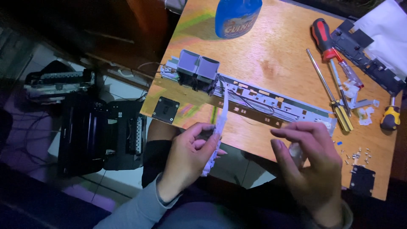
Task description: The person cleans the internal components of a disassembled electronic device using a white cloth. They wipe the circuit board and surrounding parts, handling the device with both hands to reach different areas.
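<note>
My left hand is closed around a crumpled white wipe and a thin pale strip that runs up from my fingers to the long metal printer carriage rail on the wooden table. Two grey cartridge holders sit at the rail's left end. My right hand hovers near the table's front edge with curled fingers around a small white piece, mostly hidden by the fingers.
A blue bottle stands at the back. Screwdrivers, small screws and black square parts lie on the table. A dismantled black printer body sits on the floor to the left.
</note>
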